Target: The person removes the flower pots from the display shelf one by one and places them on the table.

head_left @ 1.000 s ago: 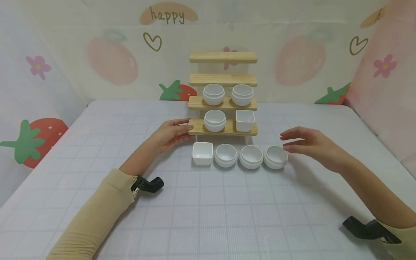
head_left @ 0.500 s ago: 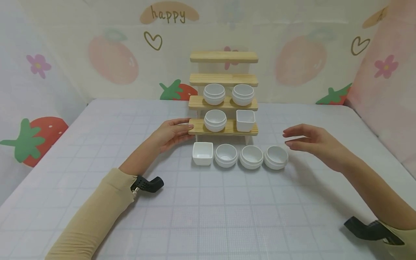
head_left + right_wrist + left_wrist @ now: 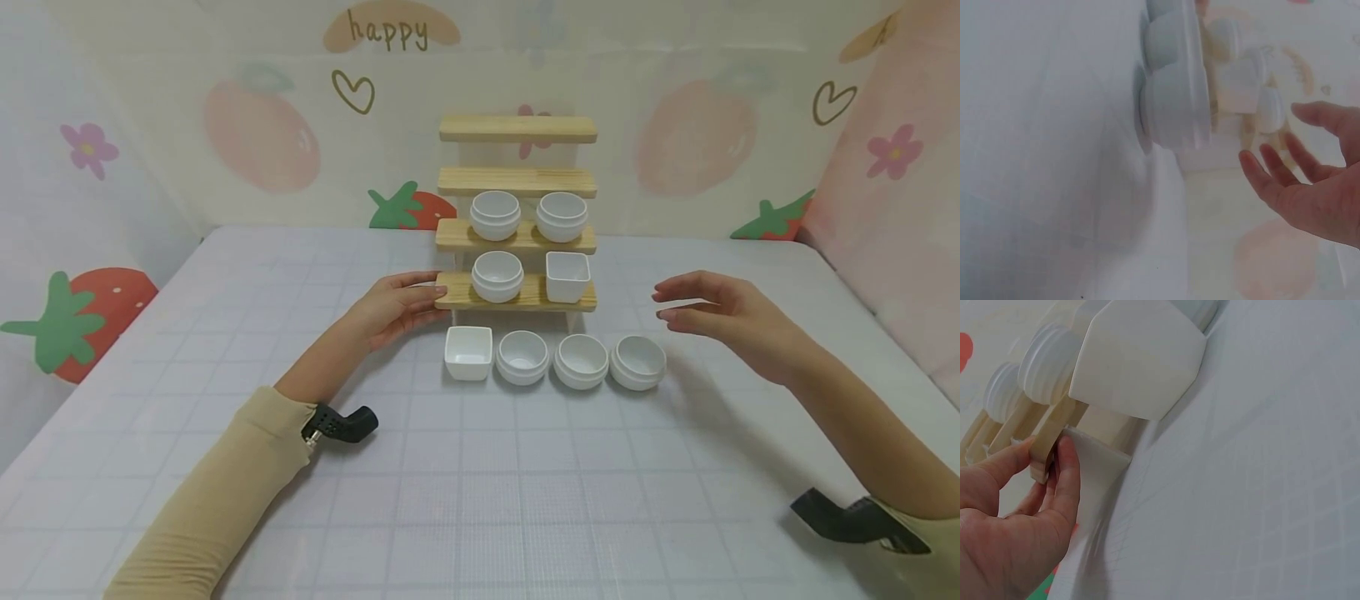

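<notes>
Right grip (image 3: 731,315) farther from end bowl (image 3: 638,365), loosely parted, empty; left grip (image 3: 396,308) pinches shelf (image 3: 534,293) bearing square cup (image 3: 567,282).

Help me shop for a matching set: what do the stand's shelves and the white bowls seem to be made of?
Shelves: probably wood, smooth and pale tan, since grain streaks show along them.
White bowls: smooth, perhaps satin; glazed ceramic or plastic, as their plain, even white walls leave it open.

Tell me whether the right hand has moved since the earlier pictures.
Yes: judged against the front row's rightmost bowl in the head view, the right hand has moved up the picture and slightly right.
</notes>
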Demonstrator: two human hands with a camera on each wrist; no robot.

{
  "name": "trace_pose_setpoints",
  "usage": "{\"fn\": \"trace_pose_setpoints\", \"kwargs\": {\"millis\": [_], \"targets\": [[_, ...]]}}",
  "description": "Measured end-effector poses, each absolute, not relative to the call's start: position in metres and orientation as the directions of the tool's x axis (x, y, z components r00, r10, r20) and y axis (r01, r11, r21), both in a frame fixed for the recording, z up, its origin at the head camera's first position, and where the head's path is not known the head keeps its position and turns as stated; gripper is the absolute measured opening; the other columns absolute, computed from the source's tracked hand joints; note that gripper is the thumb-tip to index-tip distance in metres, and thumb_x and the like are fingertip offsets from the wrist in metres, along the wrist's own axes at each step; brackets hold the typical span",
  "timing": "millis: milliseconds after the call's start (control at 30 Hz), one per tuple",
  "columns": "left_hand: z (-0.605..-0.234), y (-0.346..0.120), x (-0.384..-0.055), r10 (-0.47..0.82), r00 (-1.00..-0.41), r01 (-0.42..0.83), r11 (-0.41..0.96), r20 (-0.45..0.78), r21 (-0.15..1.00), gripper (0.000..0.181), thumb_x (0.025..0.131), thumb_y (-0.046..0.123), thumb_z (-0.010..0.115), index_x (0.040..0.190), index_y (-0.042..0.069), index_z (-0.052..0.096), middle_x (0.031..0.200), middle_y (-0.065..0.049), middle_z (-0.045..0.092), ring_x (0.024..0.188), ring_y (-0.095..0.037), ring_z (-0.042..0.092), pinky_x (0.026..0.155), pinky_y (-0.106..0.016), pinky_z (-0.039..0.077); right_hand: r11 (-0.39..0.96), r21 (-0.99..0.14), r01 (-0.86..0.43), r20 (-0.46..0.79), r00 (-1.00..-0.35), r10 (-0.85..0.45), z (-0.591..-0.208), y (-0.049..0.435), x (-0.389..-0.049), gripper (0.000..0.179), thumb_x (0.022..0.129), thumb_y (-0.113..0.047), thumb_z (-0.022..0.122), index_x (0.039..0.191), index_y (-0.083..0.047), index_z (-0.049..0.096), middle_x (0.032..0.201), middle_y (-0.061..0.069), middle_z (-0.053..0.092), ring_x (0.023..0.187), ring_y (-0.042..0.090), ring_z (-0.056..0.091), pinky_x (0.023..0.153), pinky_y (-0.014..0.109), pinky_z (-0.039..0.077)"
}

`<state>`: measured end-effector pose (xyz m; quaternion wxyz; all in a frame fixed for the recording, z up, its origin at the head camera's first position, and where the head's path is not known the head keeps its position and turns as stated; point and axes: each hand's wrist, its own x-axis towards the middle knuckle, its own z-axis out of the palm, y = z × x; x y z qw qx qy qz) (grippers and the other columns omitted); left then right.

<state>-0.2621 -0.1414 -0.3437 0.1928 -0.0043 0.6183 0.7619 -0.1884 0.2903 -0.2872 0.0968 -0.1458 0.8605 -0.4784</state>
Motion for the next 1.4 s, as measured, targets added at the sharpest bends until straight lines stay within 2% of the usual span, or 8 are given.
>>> {"fn": "trace_pose_setpoints", "kwargs": {"millis": [400, 900, 1167, 1400], "targets": [[-0.345, -0.142, -0.262, 0.291, -0.925, -0.300, -0.168, -0.243, 0.939, 0.059, 0.109, -0.003, 0.050, 0.163, -0.006, 0.026, 0.159, -0.028, 0.037, 0.095, -0.012, 0.070, 0.094, -0.025, 0.064, 0.430, -0.882, -0.191, 0.027, -0.933, -0.359, -0.282, 0.284, -0.194, 0.035, 0.107, -0.011, 0.064, 0.139, -0.002, 0.056, 0.126, -0.017, 0.064, 0.111, -0.004, 0.067, 0.094, 0.012, 0.057], [-0.345, -0.142, -0.263, 0.295, -0.924, -0.299, -0.167, -0.242, 0.940, 0.060, 0.109, -0.002, 0.050, 0.163, -0.006, 0.026, 0.160, -0.028, 0.037, 0.096, -0.012, 0.070, 0.096, -0.026, 0.063, 0.382, -0.906, -0.183, 0.040, -0.935, -0.353, -0.271, 0.270, -0.202, 0.028, 0.107, -0.007, 0.061, 0.134, -0.010, 0.060, 0.124, -0.017, 0.065, 0.108, -0.001, 0.069, 0.095, 0.015, 0.059], [-0.345, -0.143, -0.263, 0.293, -0.924, -0.301, -0.164, -0.245, 0.940, 0.060, 0.109, -0.002, 0.051, 0.163, -0.006, 0.027, 0.159, -0.027, 0.037, 0.096, -0.012, 0.070, 0.101, -0.029, 0.061, 0.427, -0.889, -0.168, 0.012, -0.939, -0.343, -0.264, 0.261, -0.206, 0.039, 0.108, -0.013, 0.062, 0.143, -0.001, 0.053, 0.130, -0.011, 0.061, 0.111, -0.002, 0.067, 0.095, 0.014, 0.058], [-0.345, -0.142, -0.263, 0.296, -0.922, -0.307, -0.170, -0.249, 0.936, 0.060, 0.109, -0.002, 0.051, 0.163, -0.006, 0.027, 0.159, -0.028, 0.037, 0.095, -0.012, 0.071, 0.101, -0.029, 0.061, 0.384, -0.904, -0.186, 0.039, -0.932, -0.360, -0.259, 0.255, -0.209, 0.035, 0.108, -0.010, 0.060, 0.141, 0.000, 0.054, 0.133, -0.003, 0.059, 0.111, 0.000, 0.067, 0.095, 0.016, 0.059]]}}
